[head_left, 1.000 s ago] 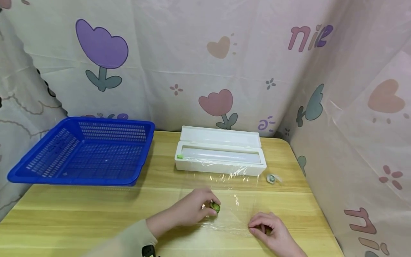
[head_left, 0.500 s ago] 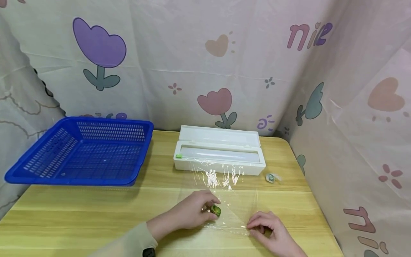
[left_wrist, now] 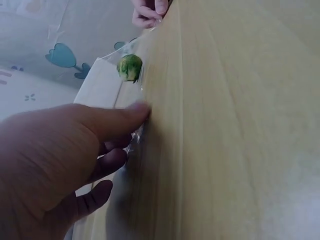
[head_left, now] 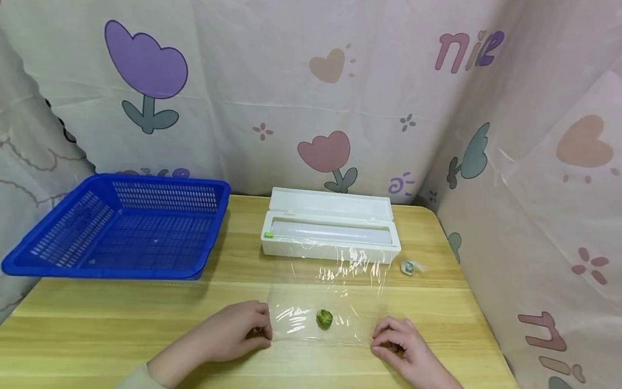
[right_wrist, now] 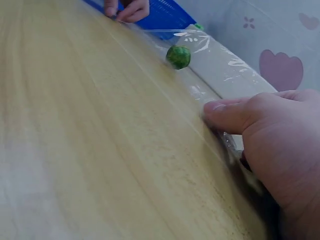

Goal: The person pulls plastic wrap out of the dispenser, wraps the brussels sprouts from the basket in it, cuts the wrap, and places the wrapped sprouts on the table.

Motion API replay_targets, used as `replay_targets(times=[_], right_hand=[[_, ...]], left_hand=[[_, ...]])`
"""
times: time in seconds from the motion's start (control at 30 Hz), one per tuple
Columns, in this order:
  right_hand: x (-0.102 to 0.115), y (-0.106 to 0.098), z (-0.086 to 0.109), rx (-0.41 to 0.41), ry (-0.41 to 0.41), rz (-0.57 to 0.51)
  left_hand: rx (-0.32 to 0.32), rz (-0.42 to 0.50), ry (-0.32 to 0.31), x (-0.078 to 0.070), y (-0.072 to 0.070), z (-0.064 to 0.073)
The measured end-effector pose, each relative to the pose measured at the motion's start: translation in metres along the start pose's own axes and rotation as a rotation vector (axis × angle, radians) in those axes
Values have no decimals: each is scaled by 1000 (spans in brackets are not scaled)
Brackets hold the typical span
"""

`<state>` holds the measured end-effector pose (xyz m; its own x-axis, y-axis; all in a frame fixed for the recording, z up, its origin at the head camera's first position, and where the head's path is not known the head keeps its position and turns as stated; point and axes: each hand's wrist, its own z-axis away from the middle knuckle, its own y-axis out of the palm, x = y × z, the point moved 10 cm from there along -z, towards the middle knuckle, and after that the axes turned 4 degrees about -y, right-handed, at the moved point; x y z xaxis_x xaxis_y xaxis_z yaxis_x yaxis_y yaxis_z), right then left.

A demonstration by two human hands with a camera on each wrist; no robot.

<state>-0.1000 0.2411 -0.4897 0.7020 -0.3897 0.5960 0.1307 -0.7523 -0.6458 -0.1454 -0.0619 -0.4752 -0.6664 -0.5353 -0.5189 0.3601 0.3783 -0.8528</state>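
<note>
A sheet of cling film stretches toward me over the table from a white dispenser box. On the film, near its front edge, sits a small green Brussels sprout, also seen in the left wrist view as a leafy round sprout. My left hand pinches the front left corner of the film between thumb and fingers. At the front right corner, my right hand pinches the film the same way. Neither hand touches the sprout.
A blue plastic basket stands at the back left of the wooden table. The dispenser's lid is raised, with a film roll inside. Right of the box lies a small film-wrapped ball. Printed curtains enclose the table's back and side.
My left hand has let go of the sprout, leaving it on the film, and moved left to pinch the film's left corner. The right hand stays at its corner.
</note>
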Motion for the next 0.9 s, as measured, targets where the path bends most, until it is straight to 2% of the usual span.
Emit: replay_targets(times=[0.1,0.2,0.3,0.47,0.6,0.73,0.9], right_hand=[[-2,-1,0,-10,49,-19],[-8,-5,0,-33,143,-22],[-12,-7,-1,-49,220,-6],[-12,-10,-4,-70,246,-12],[-9,-13,-8,-93,214,-28],[-8,-18,-14,-128,217,-38],[-16,-23,-19,-173,337,-7]], left_hand=[[-42,-20,35,-2,-5,4],[-62,0,19,-1,-8,4],[-53,34,-5,1,-6,2],[-21,24,52,-6,-2,2],[-52,8,78,-9,-8,1],[-113,28,31,-5,-21,-2],[-141,120,-99,11,-24,-9]])
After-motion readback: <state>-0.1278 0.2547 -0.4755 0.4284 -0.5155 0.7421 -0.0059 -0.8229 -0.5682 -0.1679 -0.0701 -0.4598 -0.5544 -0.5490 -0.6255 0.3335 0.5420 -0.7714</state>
